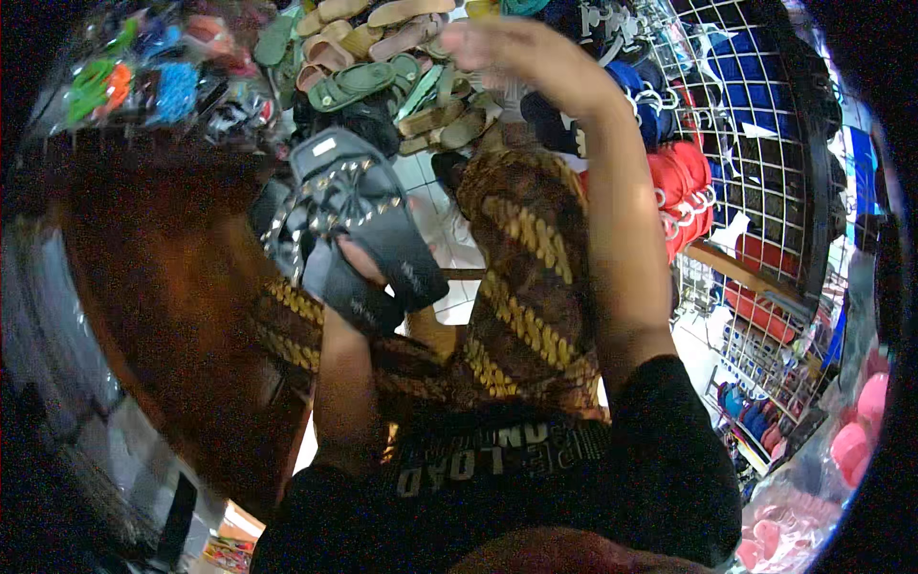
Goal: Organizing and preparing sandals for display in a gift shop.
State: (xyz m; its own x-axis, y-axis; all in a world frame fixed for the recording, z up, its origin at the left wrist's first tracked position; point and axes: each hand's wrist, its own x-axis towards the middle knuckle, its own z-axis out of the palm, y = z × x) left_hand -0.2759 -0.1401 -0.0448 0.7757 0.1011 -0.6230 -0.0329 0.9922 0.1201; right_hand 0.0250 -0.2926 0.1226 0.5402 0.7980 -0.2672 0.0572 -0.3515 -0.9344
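Note:
A pair of black sandals [359, 206] with metal studs and bows on the straps is held up at the left of my lap. My left hand [361, 260] grips them from below, its thumb showing between the two soles and most of its fingers hidden behind them. My right hand [521, 55] is raised far forward over a pile of sandals [382, 77] and smeared by motion. Whether its fingers touch or hold any of them cannot be made out. A green sandal [349, 86] lies in that pile, among beige and brown ones.
Brown patterned cloth [526, 239] covers my legs. To the left stands a dark brown wooden surface [172, 316], with colourful packaged goods [172, 86] beyond it. On the right are a white wire grid [755, 115] with goods hung on it and red items [681, 187] with white rings.

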